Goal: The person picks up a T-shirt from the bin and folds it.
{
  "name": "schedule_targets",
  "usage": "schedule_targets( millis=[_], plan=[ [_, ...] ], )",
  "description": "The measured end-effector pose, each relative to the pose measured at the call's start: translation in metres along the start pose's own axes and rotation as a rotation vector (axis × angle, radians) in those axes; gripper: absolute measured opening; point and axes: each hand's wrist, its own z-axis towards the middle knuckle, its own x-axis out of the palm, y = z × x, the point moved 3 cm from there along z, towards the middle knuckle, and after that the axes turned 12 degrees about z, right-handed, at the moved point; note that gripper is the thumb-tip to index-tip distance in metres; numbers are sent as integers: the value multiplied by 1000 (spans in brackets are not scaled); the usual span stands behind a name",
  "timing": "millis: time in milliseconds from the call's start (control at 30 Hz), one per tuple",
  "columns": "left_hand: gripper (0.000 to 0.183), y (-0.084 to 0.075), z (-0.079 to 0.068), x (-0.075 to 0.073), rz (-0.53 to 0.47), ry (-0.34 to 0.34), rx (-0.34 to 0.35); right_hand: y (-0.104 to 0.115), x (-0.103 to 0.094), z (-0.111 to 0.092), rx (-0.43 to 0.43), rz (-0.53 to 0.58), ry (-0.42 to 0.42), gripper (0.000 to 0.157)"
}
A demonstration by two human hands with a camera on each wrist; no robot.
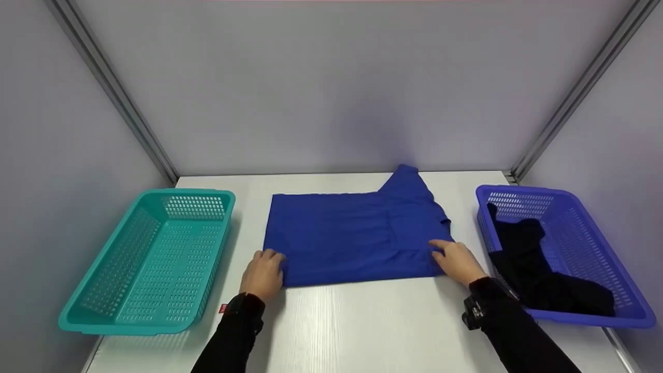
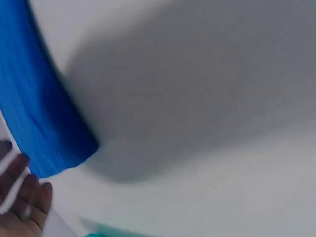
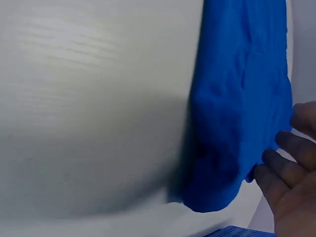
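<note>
A blue shirt (image 1: 342, 233) lies folded in a flat, long shape across the white table, with a pointed flap sticking out at its far right. My left hand (image 1: 263, 274) is at its near left corner, fingers loosely bent and held just beside the cloth in the left wrist view. At the near right end, my right hand (image 1: 456, 260) reaches over the edge with its fingers spread and relaxed. In the right wrist view those fingers (image 3: 284, 165) overlap the rim of the shirt, and no cloth is pinched between them.
To the left stands a teal plastic basket (image 1: 150, 327) with nothing in it. A purple-blue basket (image 1: 619, 259) on the right holds black cloth (image 1: 549, 280). Grey panels (image 1: 331, 88) close off the back and sides. A small red tag (image 1: 222, 308) lies by my left wrist.
</note>
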Motion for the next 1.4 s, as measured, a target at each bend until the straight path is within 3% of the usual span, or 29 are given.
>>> schedule_targets(
  millis=[100,233,400,567,700,833,967,1067,1233,1400],
  plan=[
    [18,-8,-6,9,-14,70,148,-6,11,-7,-27,-25,53,32],
    [23,-9,-14,16,-8,107,204,-14,21,-19,-54,-66,107,32],
    [27,-5,-20,17,-7,108,181,-23,25,-30,-69,-138,94,30],
    [27,-2,-23,13,34,88,149,-25,28,-32,-96,-182,-9,25],
    [33,-3,-23,15,109,61,132,-22,33,-32,-214,-283,-129,22],
    [42,-5,-22,18,175,50,112,-19,39,-32,-285,-372,-195,34],
    [48,-8,-20,19,211,51,82,-19,45,-33,-223,-422,-158,44],
    [50,-10,-17,21,227,61,69,-21,48,-34,-164,-436,-135,40],
    [41,-10,-14,24,248,93,59,-20,49,-30,-125,-420,-165,37],
    [32,-9,-14,24,163,90,29,-19,51,-26,-115,-371,-135,31]
  ],
)
